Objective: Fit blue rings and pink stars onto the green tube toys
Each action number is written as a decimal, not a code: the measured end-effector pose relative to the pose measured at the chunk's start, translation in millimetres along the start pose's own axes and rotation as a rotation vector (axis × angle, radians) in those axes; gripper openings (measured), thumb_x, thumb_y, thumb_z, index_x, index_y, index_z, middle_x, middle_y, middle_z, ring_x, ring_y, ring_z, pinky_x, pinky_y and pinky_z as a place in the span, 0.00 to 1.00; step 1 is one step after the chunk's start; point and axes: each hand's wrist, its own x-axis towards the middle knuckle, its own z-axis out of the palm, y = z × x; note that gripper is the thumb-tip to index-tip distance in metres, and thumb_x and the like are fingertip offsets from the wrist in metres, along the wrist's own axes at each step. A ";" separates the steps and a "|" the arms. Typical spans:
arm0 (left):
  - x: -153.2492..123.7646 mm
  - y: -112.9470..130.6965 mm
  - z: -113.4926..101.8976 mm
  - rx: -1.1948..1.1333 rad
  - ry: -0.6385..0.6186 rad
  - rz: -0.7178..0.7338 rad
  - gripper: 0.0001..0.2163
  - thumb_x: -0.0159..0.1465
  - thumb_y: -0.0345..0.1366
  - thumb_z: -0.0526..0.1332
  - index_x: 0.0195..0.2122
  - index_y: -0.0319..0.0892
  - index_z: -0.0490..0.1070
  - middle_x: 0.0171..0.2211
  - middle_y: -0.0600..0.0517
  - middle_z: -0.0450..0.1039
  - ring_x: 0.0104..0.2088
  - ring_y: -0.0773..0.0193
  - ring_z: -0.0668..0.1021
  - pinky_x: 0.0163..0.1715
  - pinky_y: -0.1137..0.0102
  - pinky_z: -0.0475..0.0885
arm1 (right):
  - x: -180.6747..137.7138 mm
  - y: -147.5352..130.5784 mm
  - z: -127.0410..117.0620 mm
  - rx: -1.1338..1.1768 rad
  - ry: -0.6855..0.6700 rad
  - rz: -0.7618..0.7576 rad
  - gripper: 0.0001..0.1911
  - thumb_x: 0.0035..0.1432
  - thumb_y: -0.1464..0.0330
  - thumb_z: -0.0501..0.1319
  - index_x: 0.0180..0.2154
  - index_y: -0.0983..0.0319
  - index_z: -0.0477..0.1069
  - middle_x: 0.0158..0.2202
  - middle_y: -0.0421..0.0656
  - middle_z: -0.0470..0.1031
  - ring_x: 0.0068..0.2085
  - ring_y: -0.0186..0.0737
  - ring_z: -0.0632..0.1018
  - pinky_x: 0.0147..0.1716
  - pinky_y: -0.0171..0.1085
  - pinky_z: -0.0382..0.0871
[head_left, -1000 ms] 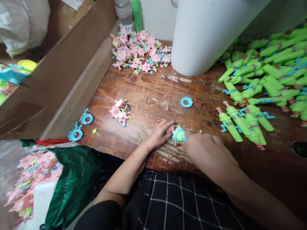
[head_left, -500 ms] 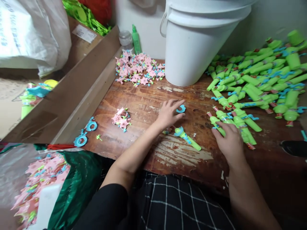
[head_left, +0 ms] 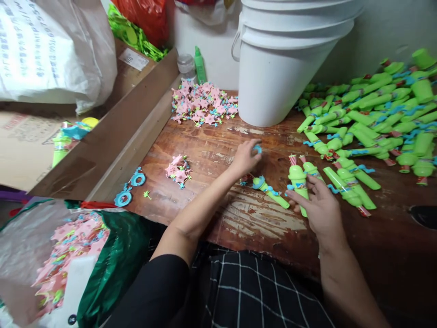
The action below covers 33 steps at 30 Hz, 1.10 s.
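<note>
Pinching a lime-green plastic cup-shaped toy (head_left: 298, 178) towards the near edge of the desk (head_left: 211, 141), the right hand (head_left: 322, 205) has just drawn it leftward; the left hand (head_left: 245, 158) now curls at a partly hidden blue plastic ring (head_left: 257, 148), grip unclear, so both are busy.

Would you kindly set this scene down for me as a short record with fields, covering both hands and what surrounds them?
Left hand: at a blue ring, which it partly covers; whether gripped, I cannot tell
Right hand: holding a green toy, its striped straw pointing away from the person
Between the hands: another green toy, lying on the wooden table
Left edge: two more blue rings
Pink pieces: a small heap, with a larger heap behind
Back: stacked white buckets
Right side: a big pile of green toys
</note>
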 end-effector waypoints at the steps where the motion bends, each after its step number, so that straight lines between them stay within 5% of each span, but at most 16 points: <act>1: -10.1 6.6 -2.5 -0.223 0.060 -0.029 0.20 0.68 0.26 0.56 0.62 0.39 0.63 0.57 0.41 0.68 0.58 0.51 0.71 0.60 0.57 0.68 | -7.4 -8.2 3.8 0.000 -0.039 0.006 0.45 0.48 0.51 0.73 0.64 0.57 0.65 0.48 0.49 0.79 0.26 0.38 0.75 0.19 0.37 0.68; 4: -45.7 29.5 -4.0 -0.889 0.054 -0.108 0.18 0.74 0.33 0.46 0.63 0.40 0.59 0.53 0.42 0.72 0.53 0.55 0.75 0.55 0.60 0.72 | -24.4 -26.6 15.1 -0.197 -0.117 -0.084 0.39 0.53 0.51 0.70 0.64 0.55 0.69 0.48 0.47 0.82 0.28 0.42 0.79 0.26 0.40 0.74; 8: -91.1 47.6 4.9 -1.197 0.199 -0.167 0.21 0.74 0.46 0.53 0.61 0.38 0.62 0.46 0.41 0.74 0.44 0.57 0.76 0.49 0.64 0.73 | -40.1 -39.1 34.2 -0.373 -0.201 -0.224 0.32 0.58 0.53 0.67 0.60 0.57 0.74 0.50 0.48 0.82 0.45 0.53 0.82 0.45 0.44 0.76; 10: -108.7 47.2 7.7 -1.223 0.195 -0.195 0.28 0.68 0.49 0.64 0.62 0.39 0.62 0.44 0.43 0.73 0.43 0.57 0.75 0.47 0.65 0.73 | -47.1 -43.3 43.2 -0.307 -0.268 -0.180 0.30 0.57 0.52 0.68 0.58 0.58 0.76 0.48 0.49 0.82 0.42 0.51 0.82 0.41 0.43 0.77; 12: -123.0 42.0 5.2 -1.229 0.096 -0.188 0.35 0.60 0.51 0.72 0.63 0.39 0.62 0.42 0.45 0.73 0.44 0.55 0.75 0.48 0.64 0.73 | -52.9 -46.8 50.3 -0.131 -0.423 -0.012 0.30 0.55 0.51 0.69 0.56 0.58 0.76 0.40 0.47 0.81 0.30 0.43 0.78 0.26 0.37 0.73; 14: -133.0 31.7 -4.8 -1.179 -0.019 -0.135 0.37 0.59 0.54 0.72 0.63 0.39 0.63 0.42 0.44 0.72 0.46 0.53 0.75 0.49 0.62 0.73 | -57.0 -49.3 56.3 0.120 -0.655 0.236 0.33 0.53 0.49 0.70 0.56 0.57 0.73 0.29 0.41 0.76 0.18 0.32 0.66 0.13 0.31 0.57; 16: -136.4 13.7 -24.1 -1.001 -0.031 -0.060 0.32 0.66 0.55 0.66 0.64 0.41 0.62 0.45 0.42 0.73 0.48 0.51 0.75 0.50 0.60 0.74 | -59.2 -50.0 62.9 0.332 -0.820 0.428 0.36 0.52 0.48 0.71 0.57 0.58 0.71 0.24 0.35 0.69 0.16 0.26 0.56 0.11 0.29 0.46; 18: -132.8 -14.1 -53.3 -0.643 0.182 -0.021 0.25 0.73 0.50 0.58 0.65 0.43 0.60 0.52 0.41 0.71 0.52 0.52 0.74 0.55 0.57 0.72 | -60.0 -48.5 70.5 0.405 -0.853 0.472 0.35 0.51 0.49 0.72 0.56 0.58 0.70 0.23 0.34 0.67 0.17 0.24 0.56 0.13 0.27 0.45; 21: -120.9 -65.8 -108.6 0.229 0.639 -0.208 0.25 0.66 0.32 0.68 0.63 0.42 0.64 0.60 0.43 0.64 0.63 0.48 0.62 0.67 0.49 0.58 | -60.7 -41.7 80.3 0.337 -0.833 0.409 0.30 0.55 0.48 0.70 0.51 0.60 0.72 0.25 0.36 0.69 0.18 0.25 0.59 0.15 0.28 0.47; 23: -114.6 -93.3 -143.5 0.317 0.677 -0.309 0.16 0.63 0.23 0.66 0.52 0.38 0.72 0.52 0.43 0.69 0.60 0.44 0.63 0.66 0.42 0.56 | -61.7 -35.2 83.3 0.287 -0.832 0.384 0.28 0.58 0.45 0.67 0.47 0.60 0.73 0.25 0.36 0.69 0.18 0.26 0.60 0.16 0.29 0.49; 26: -112.6 -103.9 -174.4 0.299 0.665 -0.326 0.09 0.62 0.20 0.63 0.40 0.37 0.75 0.37 0.48 0.71 0.47 0.51 0.72 0.59 0.50 0.67 | -63.6 -26.1 82.5 0.250 -0.793 0.376 0.27 0.60 0.42 0.63 0.42 0.60 0.73 0.25 0.37 0.70 0.18 0.27 0.62 0.16 0.30 0.51; 29: -120.2 -80.8 -168.1 0.296 0.770 -0.191 0.16 0.66 0.21 0.58 0.53 0.39 0.73 0.47 0.47 0.71 0.49 0.57 0.73 0.58 0.60 0.68 | -63.3 -20.1 78.3 0.230 -0.720 0.354 0.28 0.60 0.43 0.63 0.44 0.61 0.73 0.27 0.38 0.72 0.19 0.28 0.65 0.18 0.31 0.55; 32: -133.0 -54.7 -129.1 0.215 0.825 0.070 0.20 0.69 0.23 0.54 0.61 0.41 0.67 0.50 0.46 0.69 0.47 0.60 0.73 0.52 0.65 0.71 | -58.6 -15.4 72.3 0.168 -0.650 0.334 0.32 0.58 0.42 0.64 0.50 0.61 0.74 0.27 0.39 0.73 0.22 0.31 0.68 0.20 0.32 0.59; 33: -136.7 -50.4 -112.3 0.175 0.736 0.160 0.21 0.67 0.23 0.55 0.61 0.42 0.68 0.51 0.46 0.70 0.50 0.58 0.73 0.54 0.64 0.71 | -56.3 -13.5 70.0 0.133 -0.635 0.322 0.34 0.57 0.42 0.64 0.52 0.62 0.74 0.27 0.39 0.73 0.22 0.31 0.68 0.20 0.32 0.59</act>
